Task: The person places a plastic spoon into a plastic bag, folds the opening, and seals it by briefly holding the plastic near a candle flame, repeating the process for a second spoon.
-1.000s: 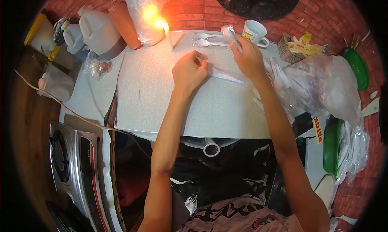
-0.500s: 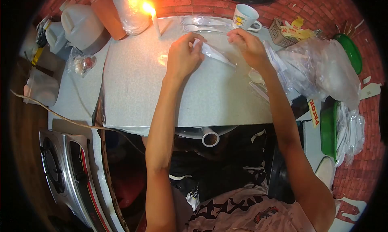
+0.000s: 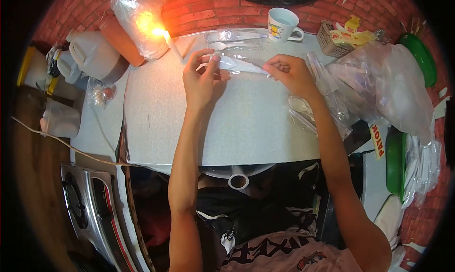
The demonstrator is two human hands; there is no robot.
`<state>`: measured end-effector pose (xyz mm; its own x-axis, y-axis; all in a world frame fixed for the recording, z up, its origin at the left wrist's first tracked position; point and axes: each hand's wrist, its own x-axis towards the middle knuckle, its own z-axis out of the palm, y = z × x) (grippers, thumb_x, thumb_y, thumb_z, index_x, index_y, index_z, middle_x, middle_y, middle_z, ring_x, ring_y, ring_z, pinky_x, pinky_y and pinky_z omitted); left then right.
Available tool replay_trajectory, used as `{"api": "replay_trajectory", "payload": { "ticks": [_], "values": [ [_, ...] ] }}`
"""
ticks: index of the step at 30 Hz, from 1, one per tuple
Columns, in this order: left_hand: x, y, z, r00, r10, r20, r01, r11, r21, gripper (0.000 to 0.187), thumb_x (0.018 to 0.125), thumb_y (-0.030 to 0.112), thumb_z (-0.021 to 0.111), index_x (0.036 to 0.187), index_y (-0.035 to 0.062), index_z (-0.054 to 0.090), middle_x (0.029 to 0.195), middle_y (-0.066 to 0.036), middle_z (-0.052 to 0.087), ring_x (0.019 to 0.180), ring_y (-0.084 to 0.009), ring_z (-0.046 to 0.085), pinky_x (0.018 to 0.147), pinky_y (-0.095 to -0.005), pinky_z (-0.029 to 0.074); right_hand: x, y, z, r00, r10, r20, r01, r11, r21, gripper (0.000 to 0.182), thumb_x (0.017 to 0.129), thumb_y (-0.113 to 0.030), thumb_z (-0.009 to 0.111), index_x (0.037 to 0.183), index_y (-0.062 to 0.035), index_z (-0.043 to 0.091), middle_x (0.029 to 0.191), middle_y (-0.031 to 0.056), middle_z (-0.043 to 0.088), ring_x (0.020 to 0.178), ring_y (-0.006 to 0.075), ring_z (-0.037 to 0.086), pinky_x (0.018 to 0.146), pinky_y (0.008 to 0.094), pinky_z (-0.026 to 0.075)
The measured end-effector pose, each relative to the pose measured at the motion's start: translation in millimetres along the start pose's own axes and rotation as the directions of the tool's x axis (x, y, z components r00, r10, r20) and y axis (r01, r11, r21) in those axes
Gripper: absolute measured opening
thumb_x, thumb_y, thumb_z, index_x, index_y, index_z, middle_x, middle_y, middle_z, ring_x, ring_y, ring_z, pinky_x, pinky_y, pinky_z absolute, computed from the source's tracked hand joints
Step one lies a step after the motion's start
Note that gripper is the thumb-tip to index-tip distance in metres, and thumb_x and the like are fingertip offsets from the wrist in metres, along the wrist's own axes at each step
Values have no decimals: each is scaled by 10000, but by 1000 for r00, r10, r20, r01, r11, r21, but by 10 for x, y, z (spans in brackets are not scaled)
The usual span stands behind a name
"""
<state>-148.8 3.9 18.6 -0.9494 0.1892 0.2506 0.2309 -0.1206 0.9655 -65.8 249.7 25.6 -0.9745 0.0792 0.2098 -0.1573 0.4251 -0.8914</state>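
Stretched between my hands is a clear plastic packet [image 3: 239, 65] with something white inside. My left hand [image 3: 201, 75] pinches its left end between thumb and fingers, close to the lit candle [image 3: 174, 47]. Closed on the packet's right end is my right hand [image 3: 286, 72]. Just beyond lie a white plastic spoon [image 3: 225, 46] in clear wrapping and another wrapped packet [image 3: 235, 36]. A mug [image 3: 283, 24] with a flower print stands behind my right hand.
Jugs [image 3: 97, 54], an orange container [image 3: 122, 40] and a plastic bag [image 3: 141, 23] stand at the left. A basket [image 3: 332, 40], large plastic bags [image 3: 386, 80] and wrapped spoons [image 3: 302, 106] are at the right. A gas stove [image 3: 90, 208] sits lower left.
My right hand has moved to the packet and now grips its right end. The packet lies more level between both hands. The whole view has shifted slightly.
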Motion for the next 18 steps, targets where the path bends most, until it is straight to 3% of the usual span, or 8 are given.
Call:
{"api": "replay_trajectory", "payload": {
  "ticks": [1, 3, 4, 6, 10, 12, 13, 18],
  "values": [
    [-7, 5, 4, 1000, 0, 3, 0, 1000, 6, 240, 1008, 141, 662, 1200, -2, 642, 1064, -167, 682, 691, -189, 715, 586, -293, 582, -3, 12, -3, 1000, 14, 5, -14, 1000, 2, 157, 967, -144, 715, 1047, -9, 726, 790, 30, 701, 699, 74, 617, 628, 237, 483],
    [2, 17, 3, 973, -211, 93, 226, 954, -198, 344, 1054, 251, 595, 1258, -26, 592, 1066, -179, 686, 744, -218, 732, 657, -321, 614, 10, 34, -18, 1000, 17, 10, -17, 1000, 1, 146, 971, -141, 710, 1033, -10, 727, 785, 29, 698, 694, 79, 622, 623, 242, 485],
    [11, 15, -12, 975, -204, 89, 218, 955, -200, 344, 1054, 251, 595, 1258, -26, 592, 1066, -179, 686, 744, -218, 732, 657, -321, 614, 16, 53, -11, 1000, -7, -8, 7, 1000, 16, 151, 982, -146, 702, 1037, -7, 721, 802, 21, 700, 709, 73, 623, 633, 237, 491],
    [16, -4, -40, 911, -348, 220, 408, 837, -365, 443, 1082, 367, 503, 1257, -32, 583, 1063, -187, 691, 781, -249, 734, 722, -352, 620, 1, 47, 4, 999, -49, -15, 49, 999, 22, 157, 992, -152, 695, 1040, -4, 714, 819, 14, 703, 723, 68, 625, 643, 232, 497],
    [-2, -1, -43, 901, -321, 291, 412, 843, -346, 547, 1082, 454, 451, 1313, -31, 552, 1010, -231, 706, 864, -279, 739, 813, -363, 611, -7, -70, 47, 999, 1, -53, -3, 999, -42, 145, 997, -130, 678, 1045, 6, 694, 802, 23, 684, 679, 77, 619, 569, 245, 483],
    [-9, 0, -35, 858, -354, 372, 477, 818, -320, 527, 1073, 446, 479, 1313, -18, 555, 1030, -242, 708, 871, -279, 739, 822, -365, 610, -10, -45, 85, 994, 47, -104, -34, 992, 120, 137, 993, -107, 672, 1042, 19, 690, 773, 39, 682, 662, 79, 616, 564, 243, 490],
    [-17, 28, -20, 852, -371, 370, 490, 813, -314, 559, 1072, 488, 457, 1258, -23, 585, 1057, -228, 714, 807, -269, 737, 756, -369, 630, -15, -96, 106, 992, 26, -126, -6, 988, 156, 139, 998, -100, 670, 1055, 25, 688, 797, 49, 689, 671, 79, 624, 551, 232, 491],
    [19, -21, -34, 847, -357, 393, 505, 772, -386, 724, 1053, 628, 361, 1308, -36, 494, 1012, -242, 726, 708, -258, 731, 601, -371, 627, -3, -125, 119, 989, -22, -147, 56, 971, 231, 145, 1009, -93, 665, 1083, 30, 681, 860, 60, 704, 704, 100, 662, 555, 238, 508]
  ]
}}
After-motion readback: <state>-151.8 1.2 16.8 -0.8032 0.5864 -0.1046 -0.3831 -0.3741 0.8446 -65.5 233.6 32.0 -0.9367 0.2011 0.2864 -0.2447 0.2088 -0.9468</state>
